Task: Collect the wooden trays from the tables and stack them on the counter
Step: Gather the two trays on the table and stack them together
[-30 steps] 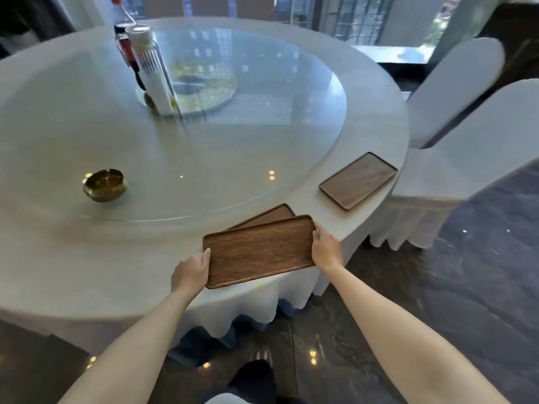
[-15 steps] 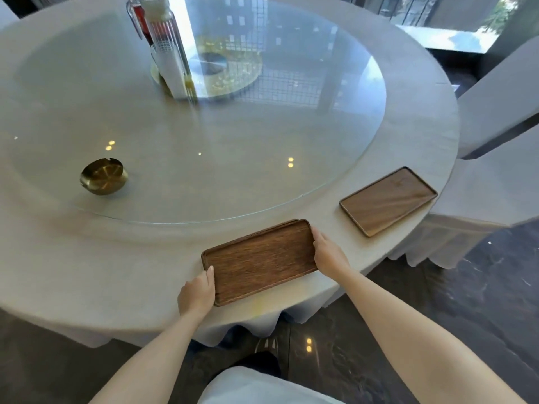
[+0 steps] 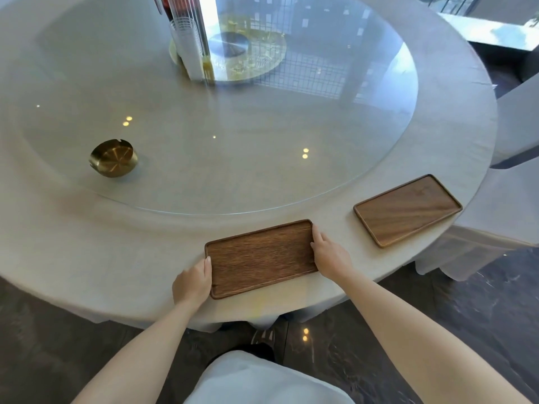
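A dark wooden tray (image 3: 261,258) lies flat on the round table (image 3: 102,258), close to its near edge. Whatever is beneath it is hidden. My left hand (image 3: 192,284) grips its left short end with the thumb on the rim. My right hand (image 3: 329,256) holds the right short end, fingers curled along the edge. A second, lighter wooden tray (image 3: 407,209) lies at an angle on the table rim, to the right of my right hand and apart from it.
A glass turntable (image 3: 233,126) covers the table's middle, with a brass ashtray (image 3: 113,158) at its left and tall bottles (image 3: 189,39) near the centre. White-covered chairs (image 3: 513,205) stand at the right. Dark polished floor (image 3: 437,301) lies below.
The tray I hold came down onto another tray that lay on the table, covering it. The view has moved closer over the table.
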{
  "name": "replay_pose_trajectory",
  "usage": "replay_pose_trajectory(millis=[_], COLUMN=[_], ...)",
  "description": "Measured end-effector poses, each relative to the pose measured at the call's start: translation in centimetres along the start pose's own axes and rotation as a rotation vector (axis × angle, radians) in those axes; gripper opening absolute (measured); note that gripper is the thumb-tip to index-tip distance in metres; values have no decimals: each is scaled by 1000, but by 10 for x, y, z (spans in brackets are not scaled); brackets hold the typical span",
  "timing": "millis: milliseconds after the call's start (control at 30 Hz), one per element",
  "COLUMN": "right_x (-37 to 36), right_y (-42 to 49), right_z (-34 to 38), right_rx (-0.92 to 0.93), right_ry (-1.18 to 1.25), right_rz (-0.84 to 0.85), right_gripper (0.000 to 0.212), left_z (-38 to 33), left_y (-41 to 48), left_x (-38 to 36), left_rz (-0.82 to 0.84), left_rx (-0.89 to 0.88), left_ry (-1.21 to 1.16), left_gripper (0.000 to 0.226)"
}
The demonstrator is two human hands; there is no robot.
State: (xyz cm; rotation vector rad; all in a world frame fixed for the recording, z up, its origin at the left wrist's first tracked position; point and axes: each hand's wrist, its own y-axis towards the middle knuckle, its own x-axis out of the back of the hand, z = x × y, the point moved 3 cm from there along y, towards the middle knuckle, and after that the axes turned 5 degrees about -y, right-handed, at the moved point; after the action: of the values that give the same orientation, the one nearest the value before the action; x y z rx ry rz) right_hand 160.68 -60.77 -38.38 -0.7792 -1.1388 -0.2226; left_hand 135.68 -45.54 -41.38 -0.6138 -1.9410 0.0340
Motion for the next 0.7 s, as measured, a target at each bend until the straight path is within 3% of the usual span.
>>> replay_pose_trajectory(millis=[233,467,567,700], right_x=[-5,0,8,30], right_y=[5,6,8,13], right_z=[1,-2,-8,-28], right_rx=[9,-17,-33,19], right_ry=[-125,-9,33,-16], right_rz=[0,18,-15,-95], right_gripper=[55,56,56,46], left_z=[2,-4,-23,-76], left_y=[2,3,7,18], left_x=[-3,5,16,13], left_rz=[-3,-73,-188,-191], left_rx=[-24,17,8,-41], left_ry=[28,-18,-109,-159], left_gripper=[43,31,23,22])
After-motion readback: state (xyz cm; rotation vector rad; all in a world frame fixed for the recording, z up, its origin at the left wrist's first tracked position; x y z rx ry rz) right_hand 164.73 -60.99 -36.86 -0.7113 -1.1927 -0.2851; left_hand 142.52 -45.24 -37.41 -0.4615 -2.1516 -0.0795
